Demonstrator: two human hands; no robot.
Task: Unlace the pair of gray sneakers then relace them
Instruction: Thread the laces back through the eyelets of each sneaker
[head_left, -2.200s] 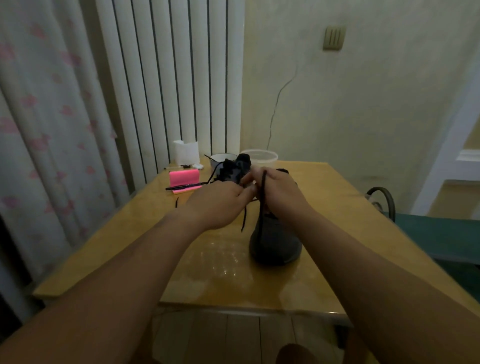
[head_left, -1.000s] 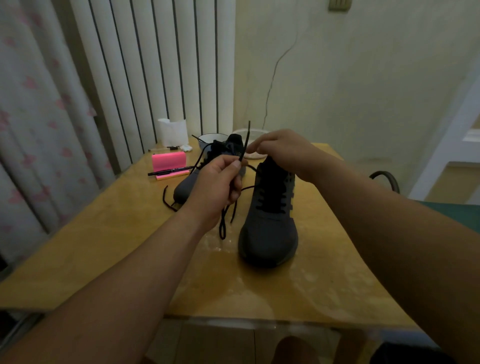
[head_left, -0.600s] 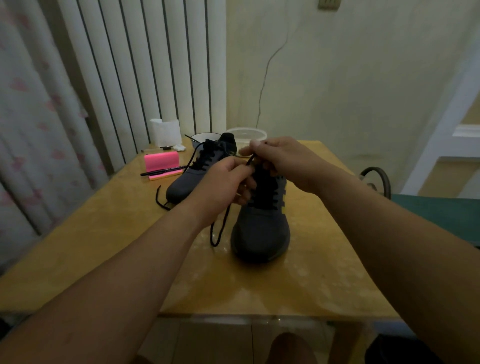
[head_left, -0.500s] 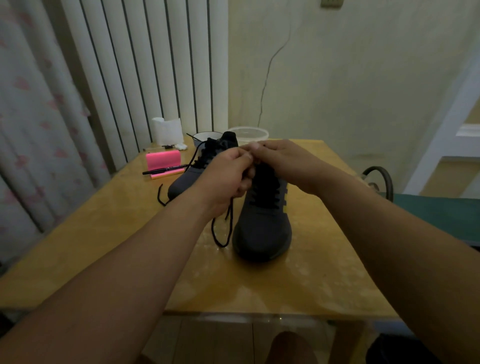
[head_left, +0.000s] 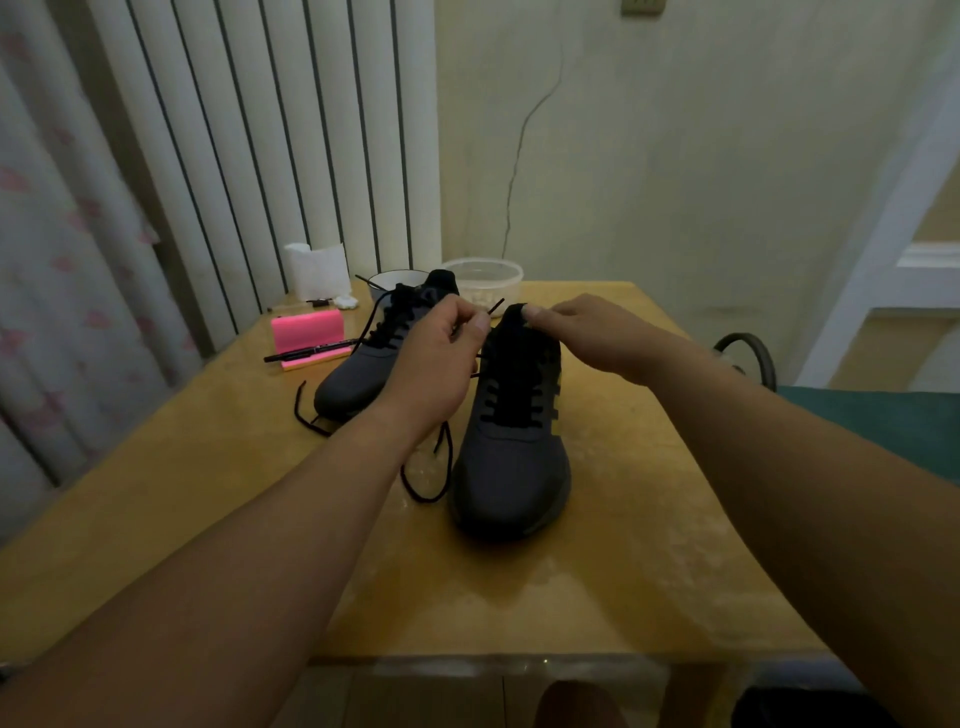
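Two gray sneakers stand on the wooden table (head_left: 649, 545). The near sneaker (head_left: 511, 457) points toward me, its black lace crossed through the eyelets. My left hand (head_left: 434, 364) pinches the tip end of the black lace (head_left: 427, 483) beside the top of that shoe; the rest of the lace loops down onto the table. My right hand (head_left: 582, 332) pinches the tongue at the shoe's top. The far sneaker (head_left: 363, 371) lies behind my left hand, laces loose.
A pink holder (head_left: 306, 335) with a black pen (head_left: 306, 355) sits at the back left. Behind the shoes are a white paper (head_left: 317, 270), a small bowl (head_left: 387, 280) and a clear plastic tub (head_left: 485, 275). A green chair (head_left: 878, 421) stands at the right.
My hands drew apart at the top of the near sneaker. The left now holds the lace tip out to the left; the right has settled on the tongue.
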